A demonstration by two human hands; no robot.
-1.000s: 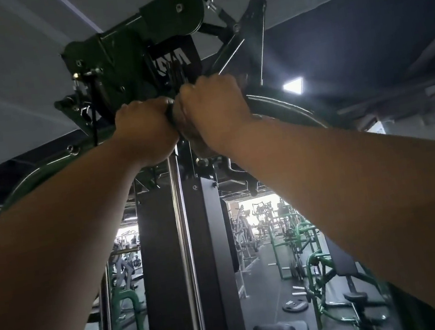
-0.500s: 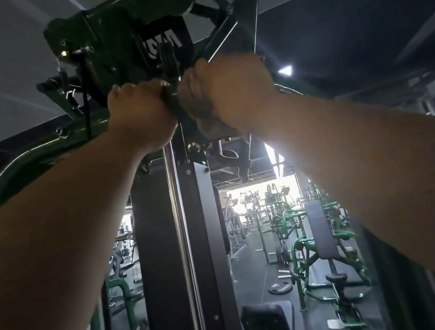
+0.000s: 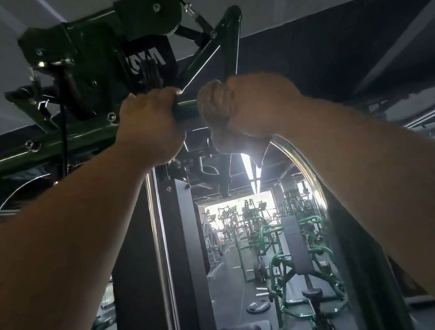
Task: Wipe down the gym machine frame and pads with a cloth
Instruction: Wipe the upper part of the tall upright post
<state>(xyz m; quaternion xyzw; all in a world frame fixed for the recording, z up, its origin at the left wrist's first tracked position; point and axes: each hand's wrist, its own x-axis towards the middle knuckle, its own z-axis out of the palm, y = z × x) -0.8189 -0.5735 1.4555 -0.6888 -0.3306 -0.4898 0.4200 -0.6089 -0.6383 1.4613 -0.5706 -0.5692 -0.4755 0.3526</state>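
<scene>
Dark green steel crossbar (image 3: 187,109) of the gym machine frame runs overhead, under a black pulley housing (image 3: 100,58). Left hand (image 3: 149,126) curls its fingers over this bar from below. Right hand (image 3: 247,107), just beside it along the bar, clutches a pale crumpled cloth (image 3: 217,114) pressed against the bar. Far below the bar stands a green bench (image 3: 298,248).
</scene>
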